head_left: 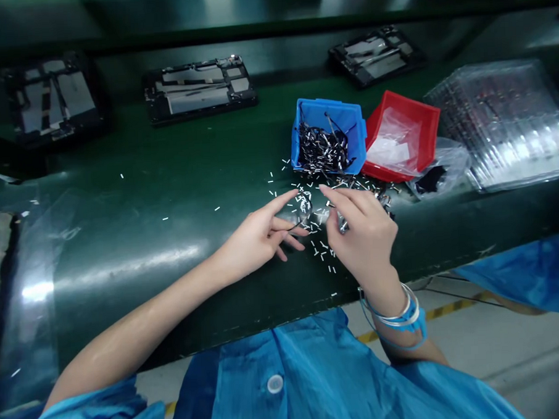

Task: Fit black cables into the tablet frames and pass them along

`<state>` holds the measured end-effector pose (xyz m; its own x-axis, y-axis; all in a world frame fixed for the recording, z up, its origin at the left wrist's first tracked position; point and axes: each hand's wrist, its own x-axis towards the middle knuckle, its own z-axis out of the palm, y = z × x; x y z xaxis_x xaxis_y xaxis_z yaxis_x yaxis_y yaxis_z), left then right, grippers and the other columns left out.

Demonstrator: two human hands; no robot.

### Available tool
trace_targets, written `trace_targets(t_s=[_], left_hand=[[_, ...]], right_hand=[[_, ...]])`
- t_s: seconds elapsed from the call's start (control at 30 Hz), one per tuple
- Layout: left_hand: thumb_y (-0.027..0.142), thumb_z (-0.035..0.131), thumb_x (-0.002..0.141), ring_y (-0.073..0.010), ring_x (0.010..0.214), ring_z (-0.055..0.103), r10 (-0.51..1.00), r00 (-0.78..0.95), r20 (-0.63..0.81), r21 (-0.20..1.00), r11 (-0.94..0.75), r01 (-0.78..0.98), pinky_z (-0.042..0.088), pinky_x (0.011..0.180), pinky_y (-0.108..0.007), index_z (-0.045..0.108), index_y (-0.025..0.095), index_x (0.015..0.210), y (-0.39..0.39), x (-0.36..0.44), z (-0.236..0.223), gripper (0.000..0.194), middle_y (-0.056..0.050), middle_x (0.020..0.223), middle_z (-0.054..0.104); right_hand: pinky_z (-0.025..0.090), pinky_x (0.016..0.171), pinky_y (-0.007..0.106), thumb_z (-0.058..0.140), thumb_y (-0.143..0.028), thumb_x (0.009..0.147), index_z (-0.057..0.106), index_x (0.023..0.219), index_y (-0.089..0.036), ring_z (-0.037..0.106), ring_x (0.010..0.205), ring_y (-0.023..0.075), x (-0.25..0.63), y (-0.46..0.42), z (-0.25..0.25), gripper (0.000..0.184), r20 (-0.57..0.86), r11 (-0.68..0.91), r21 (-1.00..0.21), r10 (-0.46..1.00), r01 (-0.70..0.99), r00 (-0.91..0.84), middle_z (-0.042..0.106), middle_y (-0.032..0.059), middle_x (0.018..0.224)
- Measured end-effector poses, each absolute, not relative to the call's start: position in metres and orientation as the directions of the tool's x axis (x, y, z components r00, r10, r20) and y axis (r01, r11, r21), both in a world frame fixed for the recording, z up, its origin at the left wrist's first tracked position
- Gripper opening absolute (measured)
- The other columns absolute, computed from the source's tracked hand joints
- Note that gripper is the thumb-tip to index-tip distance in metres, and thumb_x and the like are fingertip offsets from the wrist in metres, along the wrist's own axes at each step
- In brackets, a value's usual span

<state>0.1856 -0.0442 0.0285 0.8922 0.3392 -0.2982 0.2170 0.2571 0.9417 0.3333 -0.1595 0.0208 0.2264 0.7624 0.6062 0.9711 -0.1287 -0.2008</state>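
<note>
My left hand (262,235) reaches in over the green work surface. Its thumb and a finger pinch a thin black cable (297,225), while the index finger points out straight. My right hand (366,230), with bands round the wrist, hovers just to the right. Its thumb and index fingertips stand apart, and nothing held shows between them; the other fingers are partly hidden. Small white strips (314,248) lie scattered beneath and between both hands. Just beyond them stands a blue bin (360,132) with a heap of black cables (320,147) inside.
A red bin (429,126) holding clear plastic bags touches the blue one. Stacked clear trays (511,119) stand at the right, beside a plastic bag (451,159). Device frames (200,89) lie along the back. Clear plastic film (36,263) covers the left side.
</note>
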Motion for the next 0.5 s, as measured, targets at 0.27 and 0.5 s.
trace_targets(t_s=[0.27,0.5], left_hand=[[0.013,0.06,0.081,-0.024,0.082,0.073,0.24,0.915,-0.325,0.911,0.34,0.235,0.055,0.054,-0.023,0.019,0.024,0.152,-0.032,0.181,0.045,0.083,-0.011,0.097,0.073],[0.011,0.068,0.076,-0.0222,0.127,0.049,0.957,0.242,0.162,0.894,-0.246,0.374,0.049,0.095,-0.032,0.057,0.017,0.12,0.104,0.171,0.037,0.046,-0.005,0.128,0.06]], right_hand=[[0.047,0.058,0.029,0.056,-0.011,0.086,0.069,0.087,-0.025,0.057,0.068,0.0158,0.33,-0.151,0.017,0.019,0.663,0.133,-0.215,0.747,0.967,0.044,0.069,0.0028,0.077],[0.053,0.064,0.033,0.061,-0.01,0.084,0.07,0.087,-0.026,0.064,0.07,0.0159,0.339,-0.15,0.015,0.019,0.612,0.134,-0.557,0.733,0.82,0.296,0.071,0.0019,0.077]])
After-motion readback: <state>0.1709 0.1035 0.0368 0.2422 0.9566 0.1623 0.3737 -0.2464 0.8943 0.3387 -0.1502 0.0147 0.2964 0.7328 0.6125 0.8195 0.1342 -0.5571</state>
